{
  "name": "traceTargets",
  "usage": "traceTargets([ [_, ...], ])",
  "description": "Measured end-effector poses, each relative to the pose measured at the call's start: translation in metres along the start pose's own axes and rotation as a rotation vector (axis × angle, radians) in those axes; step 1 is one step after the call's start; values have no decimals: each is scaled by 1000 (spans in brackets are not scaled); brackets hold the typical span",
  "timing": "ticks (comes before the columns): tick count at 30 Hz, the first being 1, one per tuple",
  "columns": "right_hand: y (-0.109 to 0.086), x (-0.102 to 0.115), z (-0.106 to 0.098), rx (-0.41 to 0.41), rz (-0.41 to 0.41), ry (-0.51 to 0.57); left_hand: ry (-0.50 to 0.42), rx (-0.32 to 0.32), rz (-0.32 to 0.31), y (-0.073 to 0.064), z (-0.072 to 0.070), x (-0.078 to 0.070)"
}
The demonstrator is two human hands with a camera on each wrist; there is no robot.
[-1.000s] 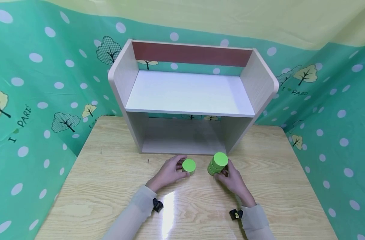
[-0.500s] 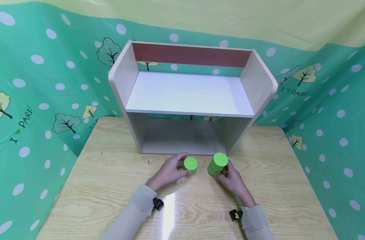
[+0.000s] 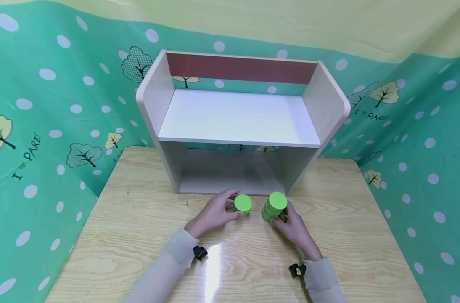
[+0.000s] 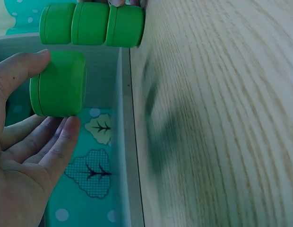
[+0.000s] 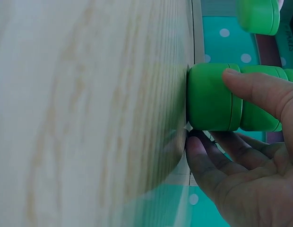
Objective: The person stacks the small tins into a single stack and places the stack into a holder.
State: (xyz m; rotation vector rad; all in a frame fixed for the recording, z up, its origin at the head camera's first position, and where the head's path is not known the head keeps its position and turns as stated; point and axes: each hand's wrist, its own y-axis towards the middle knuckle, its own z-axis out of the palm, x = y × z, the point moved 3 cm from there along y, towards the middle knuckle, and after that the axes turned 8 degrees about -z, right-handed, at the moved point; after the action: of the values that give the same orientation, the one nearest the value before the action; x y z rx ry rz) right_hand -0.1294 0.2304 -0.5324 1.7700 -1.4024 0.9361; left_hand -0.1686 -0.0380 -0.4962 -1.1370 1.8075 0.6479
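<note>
My left hand [image 3: 215,212] pinches a round green container [image 4: 61,85] between thumb and fingertips, with a lid seam near its top. That container is lifted off the table, and its shadow falls on the wood in the left wrist view. To its right, three like containers [image 3: 274,206] stand in one upright column on the table. My right hand [image 3: 292,227] grips the bottom container [image 5: 210,97], thumb on one side and fingers on the other. A small gap lies between the lifted container and the stack in the head view.
Behind the hands stands a two-level shelf unit [image 3: 237,118] with pale side panels and a dark red back strip [image 3: 241,67]. Its lower front edge is close behind the containers. The wooden table [image 3: 131,235] is ringed by a green dotted curtain [image 3: 37,168].
My left hand has raised its green container and carried it a little right and away from me, closer to the stack. The right hand and the stack have stayed still.
</note>
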Motion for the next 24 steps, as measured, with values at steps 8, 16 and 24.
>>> traceTargets([
  [8,0,1,0,-3,-1,-5,6,-1,6,4,0,-5],
  [16,0,2,-1,-2,-11,-18,30,-1,17,6,-3,-10],
  [24,1,1,0,-4,4,-18,41,3,40,9,-6,-18],
])
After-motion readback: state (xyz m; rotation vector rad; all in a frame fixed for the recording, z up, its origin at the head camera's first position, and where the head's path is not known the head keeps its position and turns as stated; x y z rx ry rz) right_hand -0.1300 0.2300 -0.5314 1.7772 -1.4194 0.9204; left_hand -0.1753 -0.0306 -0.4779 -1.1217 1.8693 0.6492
